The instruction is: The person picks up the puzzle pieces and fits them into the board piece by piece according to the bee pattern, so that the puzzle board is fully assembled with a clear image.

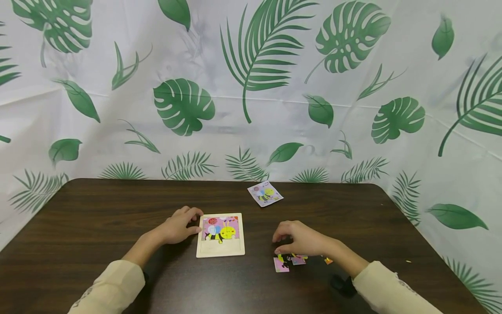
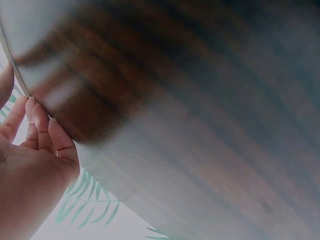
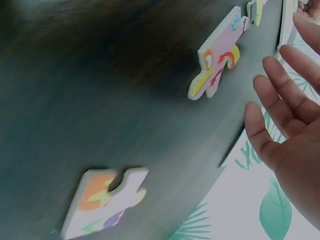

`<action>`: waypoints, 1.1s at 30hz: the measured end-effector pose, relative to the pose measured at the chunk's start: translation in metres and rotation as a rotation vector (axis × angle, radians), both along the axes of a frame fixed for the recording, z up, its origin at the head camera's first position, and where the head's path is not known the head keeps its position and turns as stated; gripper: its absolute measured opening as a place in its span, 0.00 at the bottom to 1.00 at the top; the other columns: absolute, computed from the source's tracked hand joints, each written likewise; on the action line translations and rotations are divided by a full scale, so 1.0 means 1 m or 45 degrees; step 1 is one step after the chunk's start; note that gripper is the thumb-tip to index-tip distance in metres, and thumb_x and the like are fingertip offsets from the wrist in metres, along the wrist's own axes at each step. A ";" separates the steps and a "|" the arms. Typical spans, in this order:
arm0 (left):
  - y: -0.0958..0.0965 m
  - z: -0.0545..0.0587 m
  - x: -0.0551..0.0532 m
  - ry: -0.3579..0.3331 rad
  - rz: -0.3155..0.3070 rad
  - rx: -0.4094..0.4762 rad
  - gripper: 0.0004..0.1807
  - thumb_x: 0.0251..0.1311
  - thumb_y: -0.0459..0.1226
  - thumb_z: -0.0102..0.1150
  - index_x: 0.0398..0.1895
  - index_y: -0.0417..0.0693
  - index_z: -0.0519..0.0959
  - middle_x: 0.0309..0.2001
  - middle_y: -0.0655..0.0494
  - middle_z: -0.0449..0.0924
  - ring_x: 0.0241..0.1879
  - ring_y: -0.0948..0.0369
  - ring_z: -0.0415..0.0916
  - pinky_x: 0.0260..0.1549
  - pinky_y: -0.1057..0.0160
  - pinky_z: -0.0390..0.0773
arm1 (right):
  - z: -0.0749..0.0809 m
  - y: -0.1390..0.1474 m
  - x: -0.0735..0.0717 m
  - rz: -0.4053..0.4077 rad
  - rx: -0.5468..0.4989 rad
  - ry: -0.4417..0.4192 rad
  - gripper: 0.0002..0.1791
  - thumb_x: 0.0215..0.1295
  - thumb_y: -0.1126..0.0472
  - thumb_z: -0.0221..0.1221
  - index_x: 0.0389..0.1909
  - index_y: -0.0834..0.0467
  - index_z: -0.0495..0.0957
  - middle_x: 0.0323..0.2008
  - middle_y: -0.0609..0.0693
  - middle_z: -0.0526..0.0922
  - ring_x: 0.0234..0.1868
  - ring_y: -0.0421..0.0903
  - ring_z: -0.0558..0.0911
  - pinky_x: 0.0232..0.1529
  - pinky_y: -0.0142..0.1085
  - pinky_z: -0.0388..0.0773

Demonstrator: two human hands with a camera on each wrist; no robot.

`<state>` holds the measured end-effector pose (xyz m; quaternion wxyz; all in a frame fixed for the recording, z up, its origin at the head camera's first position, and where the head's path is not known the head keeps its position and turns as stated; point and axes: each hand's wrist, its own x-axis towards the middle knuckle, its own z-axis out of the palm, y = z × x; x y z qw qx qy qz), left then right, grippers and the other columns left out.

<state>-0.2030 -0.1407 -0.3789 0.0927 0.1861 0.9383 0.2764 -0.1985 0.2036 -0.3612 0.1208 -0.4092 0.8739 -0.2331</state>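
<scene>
A square wooden puzzle board [image 1: 220, 249] lies on the dark table, its upper part filled with a bee picture and a bare strip along its near side. My left hand [image 1: 181, 226] touches the board's left edge with thumb and fingertips. In the left wrist view, those fingers [image 2: 42, 127] are bent a little at the edge. My right hand [image 1: 303, 239] hovers over loose puzzle pieces, fingers spread and holding nothing. One pink piece [image 1: 281, 264] shows below its thumb, with another piece [image 1: 299, 261] partly hidden under the palm. An orange-cornered piece [image 3: 92, 202] lies nearer the right wrist.
A picture card [image 1: 265, 193] of the same bee lies near the table's far edge. Behind the table [image 1: 117, 196] hangs a white cloth [image 1: 243, 139] with green leaves. A dark object [image 1: 343, 285] sits by the right cuff.
</scene>
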 end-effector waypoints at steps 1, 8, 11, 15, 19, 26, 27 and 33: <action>0.000 0.000 0.000 0.000 0.001 -0.001 0.18 0.59 0.38 0.57 0.51 0.44 0.68 0.42 0.50 0.67 0.46 0.50 0.64 0.43 0.39 0.62 | 0.000 0.002 0.002 0.004 0.003 -0.002 0.09 0.54 0.57 0.65 0.34 0.56 0.79 0.34 0.43 0.76 0.36 0.40 0.74 0.40 0.35 0.73; -0.001 0.001 0.001 -0.011 0.008 -0.005 0.18 0.59 0.38 0.57 0.51 0.44 0.68 0.42 0.50 0.67 0.46 0.50 0.64 0.44 0.39 0.62 | -0.002 0.014 0.013 0.029 0.013 -0.001 0.10 0.52 0.53 0.66 0.31 0.54 0.78 0.33 0.38 0.75 0.37 0.39 0.71 0.39 0.34 0.70; -0.001 0.001 0.001 -0.012 0.011 -0.005 0.19 0.59 0.38 0.58 0.51 0.44 0.68 0.42 0.50 0.67 0.46 0.50 0.64 0.44 0.39 0.62 | -0.004 0.016 0.015 0.042 0.001 0.015 0.11 0.52 0.52 0.66 0.30 0.53 0.78 0.34 0.38 0.74 0.38 0.39 0.71 0.38 0.34 0.69; 0.000 0.000 0.000 -0.009 0.009 -0.007 0.19 0.58 0.38 0.58 0.51 0.44 0.68 0.42 0.50 0.68 0.46 0.50 0.65 0.44 0.39 0.62 | -0.006 0.018 0.019 0.011 0.033 0.022 0.12 0.50 0.49 0.66 0.31 0.51 0.78 0.37 0.37 0.72 0.41 0.38 0.69 0.41 0.37 0.64; 0.000 -0.001 0.000 -0.004 0.009 -0.011 0.19 0.58 0.38 0.58 0.51 0.44 0.68 0.42 0.50 0.68 0.46 0.50 0.65 0.44 0.40 0.63 | -0.008 0.020 0.023 -0.036 0.064 0.007 0.14 0.49 0.48 0.67 0.33 0.50 0.78 0.39 0.37 0.70 0.44 0.38 0.68 0.42 0.41 0.60; 0.000 -0.002 -0.001 0.002 0.014 -0.011 0.18 0.59 0.38 0.58 0.51 0.44 0.69 0.41 0.51 0.68 0.45 0.50 0.65 0.43 0.42 0.64 | -0.010 0.021 0.031 -0.018 0.030 0.099 0.13 0.50 0.52 0.67 0.34 0.51 0.76 0.42 0.41 0.69 0.44 0.41 0.67 0.40 0.40 0.58; 0.000 -0.001 0.000 0.002 0.014 -0.011 0.18 0.59 0.38 0.57 0.51 0.45 0.69 0.41 0.51 0.68 0.45 0.50 0.65 0.43 0.42 0.64 | -0.010 0.021 0.032 -0.018 0.032 0.107 0.13 0.50 0.53 0.67 0.34 0.51 0.76 0.42 0.41 0.69 0.44 0.41 0.67 0.40 0.40 0.58; 0.001 0.001 0.001 -0.005 0.018 -0.008 0.18 0.59 0.38 0.57 0.51 0.45 0.69 0.41 0.51 0.67 0.45 0.50 0.65 0.43 0.42 0.63 | -0.010 0.019 0.034 -0.006 0.047 0.170 0.12 0.49 0.56 0.67 0.33 0.52 0.75 0.41 0.40 0.69 0.44 0.40 0.67 0.39 0.39 0.58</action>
